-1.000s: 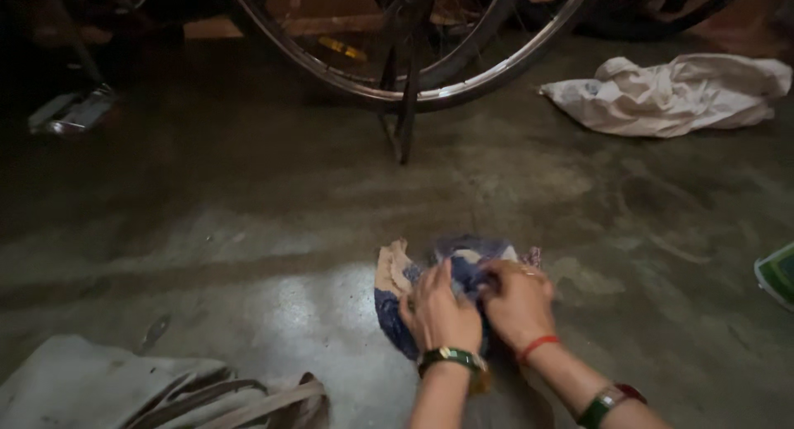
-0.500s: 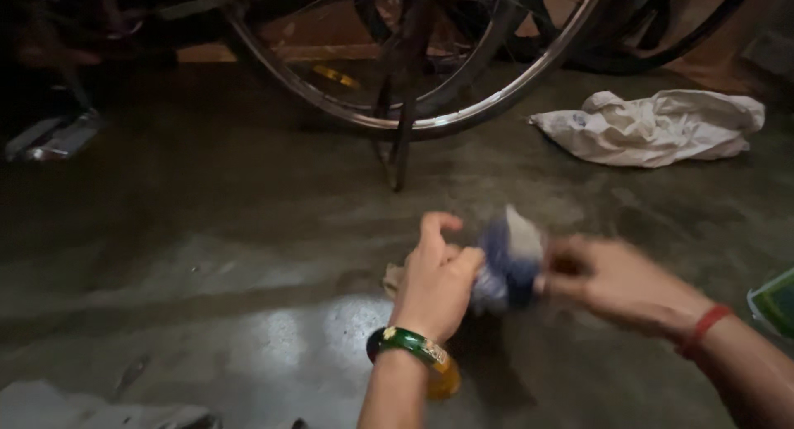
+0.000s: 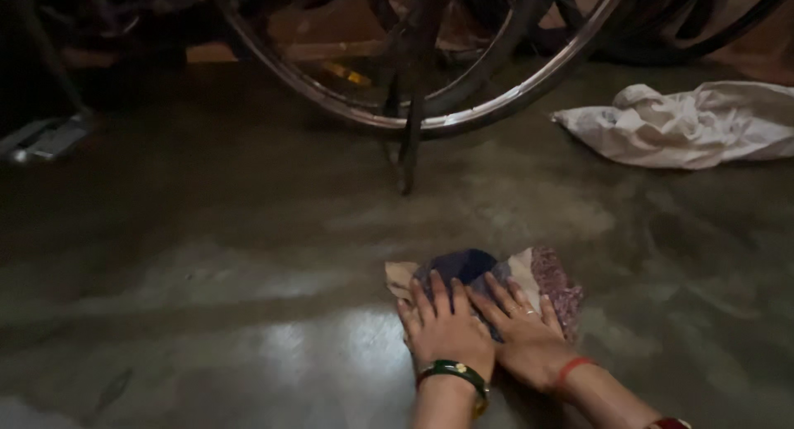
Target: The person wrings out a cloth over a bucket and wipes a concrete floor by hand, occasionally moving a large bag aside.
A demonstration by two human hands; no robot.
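Rag (image 3: pixel 529 280) lies bunched on the wet floor (image 3: pixel 248 313), left hand (image 3: pixel 442 330) and right hand (image 3: pixel 521 334) pressing it flat-palmed, fingers spread, gripping nothing; most of the floor looks unwiped.

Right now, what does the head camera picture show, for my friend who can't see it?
Both hands, the left hand and right hand, press flat on a blue patterned cloth on a dim concrete floor. Beyond stand a bicycle wheel and a crumpled white cloth.
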